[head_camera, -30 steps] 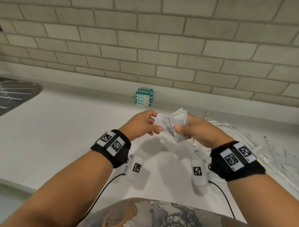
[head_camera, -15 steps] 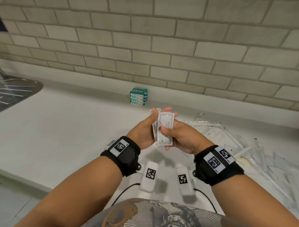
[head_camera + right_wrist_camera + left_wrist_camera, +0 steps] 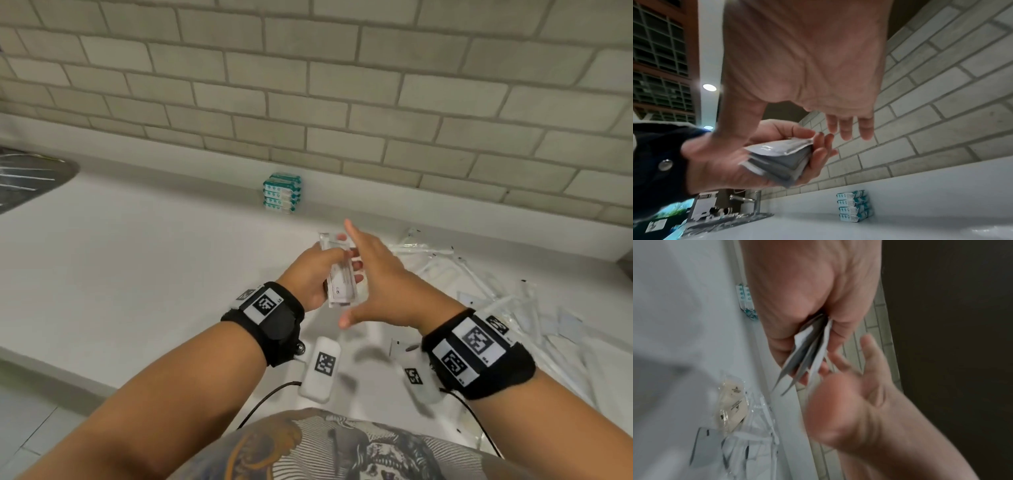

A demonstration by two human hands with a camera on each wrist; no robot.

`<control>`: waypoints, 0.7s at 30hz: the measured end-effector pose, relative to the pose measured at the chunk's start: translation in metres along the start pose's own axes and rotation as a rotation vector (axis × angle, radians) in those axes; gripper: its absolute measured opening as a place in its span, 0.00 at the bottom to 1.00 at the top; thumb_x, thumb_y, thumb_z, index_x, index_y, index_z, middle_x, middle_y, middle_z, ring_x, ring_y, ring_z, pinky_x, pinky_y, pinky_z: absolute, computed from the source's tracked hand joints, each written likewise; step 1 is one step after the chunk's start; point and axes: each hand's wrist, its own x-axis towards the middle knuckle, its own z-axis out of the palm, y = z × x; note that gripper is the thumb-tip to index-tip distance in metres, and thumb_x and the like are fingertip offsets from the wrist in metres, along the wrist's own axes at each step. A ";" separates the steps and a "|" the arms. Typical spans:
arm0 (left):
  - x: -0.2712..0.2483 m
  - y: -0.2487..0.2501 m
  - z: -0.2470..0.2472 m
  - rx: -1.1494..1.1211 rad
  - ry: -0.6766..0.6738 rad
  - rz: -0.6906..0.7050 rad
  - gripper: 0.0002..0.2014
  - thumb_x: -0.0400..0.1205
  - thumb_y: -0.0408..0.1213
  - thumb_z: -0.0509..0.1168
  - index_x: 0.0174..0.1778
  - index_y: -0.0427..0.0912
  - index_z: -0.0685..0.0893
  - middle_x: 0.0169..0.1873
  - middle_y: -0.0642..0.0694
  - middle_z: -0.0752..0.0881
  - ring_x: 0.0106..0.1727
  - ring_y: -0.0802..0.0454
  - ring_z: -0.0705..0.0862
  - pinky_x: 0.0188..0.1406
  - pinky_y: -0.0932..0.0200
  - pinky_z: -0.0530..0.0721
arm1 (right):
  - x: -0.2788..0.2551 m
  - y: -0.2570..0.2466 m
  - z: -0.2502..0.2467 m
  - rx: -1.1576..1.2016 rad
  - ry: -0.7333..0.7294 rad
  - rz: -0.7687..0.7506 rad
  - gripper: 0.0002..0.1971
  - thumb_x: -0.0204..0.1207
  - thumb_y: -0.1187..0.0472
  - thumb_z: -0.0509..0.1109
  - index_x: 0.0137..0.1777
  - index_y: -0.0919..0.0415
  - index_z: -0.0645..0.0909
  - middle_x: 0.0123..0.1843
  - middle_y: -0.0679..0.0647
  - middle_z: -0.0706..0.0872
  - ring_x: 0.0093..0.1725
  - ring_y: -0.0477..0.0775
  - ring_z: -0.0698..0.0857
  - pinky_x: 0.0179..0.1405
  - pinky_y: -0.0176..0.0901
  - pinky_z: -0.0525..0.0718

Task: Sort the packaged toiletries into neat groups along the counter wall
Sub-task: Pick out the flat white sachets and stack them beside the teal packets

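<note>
On a white counter (image 3: 120, 274) below grey brick tile: left hand (image 3: 313, 274) clasping a sheaf of flat white sachets (image 3: 339, 284), right hand (image 3: 380, 284) splayed, empty. Gathering likely done; next, setting beside 4 stacked teal-and-white boxes (image 3: 282, 193).

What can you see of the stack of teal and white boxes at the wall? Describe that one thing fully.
The stack of teal and white boxes stands on the white counter, at the foot of the tiled wall. The right wrist view shows four small flat cartons piled one on another, squarely lined up, with white end faces bearing teal dots and small print too fine to read. They look like printed card. Neither hand touches them; they stand apart from the loose packets.
</note>
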 end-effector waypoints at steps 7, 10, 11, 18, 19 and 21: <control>0.000 0.007 0.005 0.161 -0.088 -0.136 0.09 0.83 0.28 0.57 0.47 0.37 0.83 0.32 0.40 0.83 0.33 0.46 0.86 0.26 0.57 0.85 | 0.009 -0.001 -0.005 -0.154 -0.004 -0.120 0.71 0.54 0.44 0.86 0.79 0.32 0.29 0.79 0.44 0.57 0.78 0.46 0.58 0.74 0.39 0.66; 0.004 0.014 0.004 0.201 -0.068 -0.180 0.08 0.84 0.31 0.56 0.49 0.37 0.81 0.33 0.41 0.82 0.34 0.46 0.85 0.27 0.57 0.84 | 0.014 -0.005 0.001 -0.246 0.068 -0.161 0.66 0.57 0.48 0.83 0.83 0.38 0.33 0.76 0.49 0.60 0.76 0.50 0.61 0.75 0.48 0.70; 0.005 0.015 0.004 0.205 -0.062 -0.192 0.08 0.85 0.32 0.56 0.48 0.38 0.81 0.33 0.41 0.82 0.34 0.47 0.85 0.28 0.56 0.84 | 0.016 -0.006 0.002 -0.257 0.101 -0.175 0.64 0.59 0.49 0.81 0.83 0.39 0.36 0.72 0.48 0.62 0.72 0.49 0.63 0.73 0.49 0.72; 0.010 0.021 -0.003 0.184 -0.086 -0.240 0.08 0.85 0.36 0.58 0.49 0.39 0.81 0.35 0.42 0.82 0.39 0.47 0.85 0.35 0.55 0.82 | 0.025 -0.008 0.009 -0.321 0.200 -0.201 0.57 0.59 0.51 0.77 0.85 0.44 0.45 0.68 0.50 0.67 0.70 0.51 0.66 0.75 0.52 0.68; 0.010 0.022 -0.004 0.191 -0.081 -0.234 0.08 0.85 0.35 0.58 0.48 0.39 0.81 0.35 0.42 0.83 0.38 0.47 0.85 0.33 0.55 0.83 | 0.027 -0.009 0.011 -0.310 0.205 -0.192 0.57 0.59 0.51 0.77 0.85 0.44 0.45 0.69 0.50 0.67 0.70 0.51 0.66 0.75 0.53 0.68; 0.011 0.024 -0.009 0.172 -0.054 -0.194 0.07 0.84 0.32 0.58 0.46 0.38 0.82 0.33 0.42 0.85 0.36 0.47 0.86 0.31 0.56 0.85 | 0.029 -0.013 0.011 -0.217 0.169 -0.133 0.61 0.59 0.49 0.81 0.84 0.41 0.41 0.74 0.49 0.63 0.75 0.49 0.63 0.77 0.51 0.66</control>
